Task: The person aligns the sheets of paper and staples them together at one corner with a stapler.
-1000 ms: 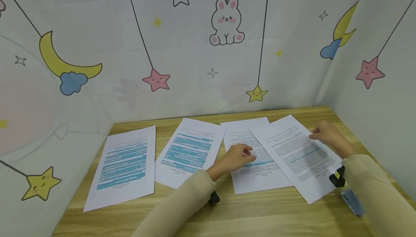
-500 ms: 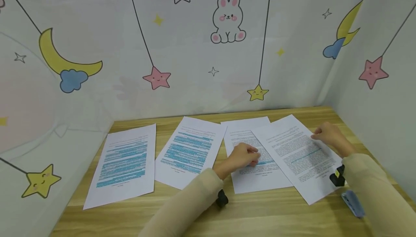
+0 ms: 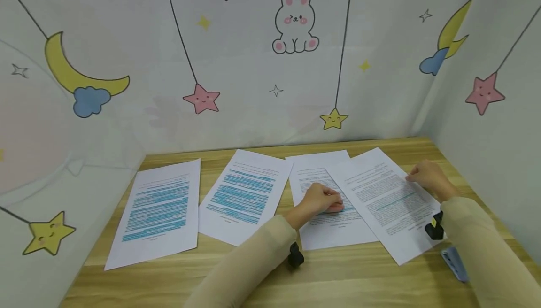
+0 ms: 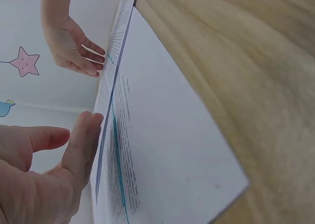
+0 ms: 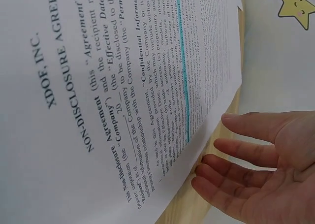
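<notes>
My left hand (image 3: 319,200) is over the third printed sheet (image 3: 325,237), near the left edge of the rightmost sheet (image 3: 390,204). Its fingers are extended together and the thumb stands apart, with nothing between them in the left wrist view. The rightmost sheet lies tilted and overlaps its neighbour; one line on it is highlighted blue. At its right edge is my right hand (image 3: 428,176), fingers loosely bent. In the right wrist view the thumb and fingers (image 5: 234,160) are spread beside the paper edge. The sheet carries the heading "Non-Disclosure Agreement".
Two more sheets, the far left one (image 3: 156,209) and the second one (image 3: 243,195), carry dense blue highlighting. A light blue stapler (image 3: 454,263) lies partly behind the right sleeve. A patterned curtain (image 3: 245,64) borders the wooden table (image 3: 338,280).
My left hand has moved slightly right across the third sheet, toward the rightmost sheet, its fingers drawing closer together. The right hand stays about where it was at the right edge.
</notes>
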The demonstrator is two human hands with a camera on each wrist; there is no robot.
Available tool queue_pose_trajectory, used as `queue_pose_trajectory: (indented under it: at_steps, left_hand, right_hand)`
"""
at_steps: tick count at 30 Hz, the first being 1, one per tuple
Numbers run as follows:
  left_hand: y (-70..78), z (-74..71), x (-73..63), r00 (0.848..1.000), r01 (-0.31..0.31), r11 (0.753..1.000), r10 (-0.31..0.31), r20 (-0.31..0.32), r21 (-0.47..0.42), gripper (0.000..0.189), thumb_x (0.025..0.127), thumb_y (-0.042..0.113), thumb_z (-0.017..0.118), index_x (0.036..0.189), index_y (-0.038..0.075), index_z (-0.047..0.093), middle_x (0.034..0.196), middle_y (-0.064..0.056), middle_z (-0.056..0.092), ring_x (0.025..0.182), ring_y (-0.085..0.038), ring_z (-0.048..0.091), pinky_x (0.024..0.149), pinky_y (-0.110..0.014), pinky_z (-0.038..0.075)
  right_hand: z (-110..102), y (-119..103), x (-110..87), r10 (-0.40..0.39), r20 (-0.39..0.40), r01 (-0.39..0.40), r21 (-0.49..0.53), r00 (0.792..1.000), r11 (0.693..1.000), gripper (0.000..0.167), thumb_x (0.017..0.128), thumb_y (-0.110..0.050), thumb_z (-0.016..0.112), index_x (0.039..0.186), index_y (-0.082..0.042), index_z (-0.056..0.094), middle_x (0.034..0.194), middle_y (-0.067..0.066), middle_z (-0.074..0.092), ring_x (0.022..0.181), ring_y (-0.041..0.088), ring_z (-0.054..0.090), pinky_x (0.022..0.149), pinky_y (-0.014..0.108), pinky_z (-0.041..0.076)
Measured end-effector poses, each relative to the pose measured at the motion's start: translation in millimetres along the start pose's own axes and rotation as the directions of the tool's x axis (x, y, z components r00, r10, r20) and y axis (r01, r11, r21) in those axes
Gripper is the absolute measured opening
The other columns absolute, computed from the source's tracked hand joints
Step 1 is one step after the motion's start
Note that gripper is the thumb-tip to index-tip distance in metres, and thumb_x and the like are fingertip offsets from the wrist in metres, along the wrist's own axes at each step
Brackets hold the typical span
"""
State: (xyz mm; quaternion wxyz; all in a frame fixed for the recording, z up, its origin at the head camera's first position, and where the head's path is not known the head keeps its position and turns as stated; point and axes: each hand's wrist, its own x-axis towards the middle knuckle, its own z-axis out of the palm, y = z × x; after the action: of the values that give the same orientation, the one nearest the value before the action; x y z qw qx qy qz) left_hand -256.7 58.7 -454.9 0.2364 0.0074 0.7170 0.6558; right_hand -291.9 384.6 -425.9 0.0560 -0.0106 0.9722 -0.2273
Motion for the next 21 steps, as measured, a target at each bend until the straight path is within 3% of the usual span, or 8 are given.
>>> queue_pose_trajectory:
  at_steps: [9,15,21]
  left_hand:
    - [4.6,7.2,1.9,0.999,0.041,0.998,-0.042,-0.005,-0.048,0.015,0.096,0.0,0.063,0.105,-0.01,0.069,0.081,-0.017,0.073,0.079,-0.026,0.074,0.069,-0.027,0.062]
    - [3.5,10.1,6.7,0.997,0.075,0.994,-0.077,-0.021,-0.085,0.011,0.094,-0.002,0.064,0.101,-0.009,0.069,0.081,-0.018,0.073,0.078,-0.026,0.074,0.068,-0.027,0.062]
    - [2.9,12.3,12.1,0.994,0.095,0.989,-0.101,-0.043,-0.114,0.012,0.094,-0.002,0.063,0.101,-0.009,0.069,0.079,-0.017,0.072,0.077,-0.027,0.074,0.067,-0.026,0.062]
  right_hand:
    - [2,3,3.1,-0.036,-0.001,0.036,-0.02,0.999,0.999,0.025,0.084,-0.003,0.069,0.092,0.021,0.067,0.093,0.033,0.067,0.088,0.05,0.06,0.076,0.056,0.051]
    - [3,0,3.8,-0.004,0.021,0.004,-0.006,1.0,1.0,0.028,0.085,-0.006,0.068,0.095,0.02,0.067,0.1,0.035,0.065,0.095,0.052,0.058,0.081,0.058,0.051]
    - [2,-4,3.3,-0.031,0.017,0.032,-0.034,0.999,0.999,0.027,0.084,-0.005,0.067,0.094,0.021,0.066,0.096,0.034,0.066,0.088,0.047,0.06,0.077,0.057,0.051]
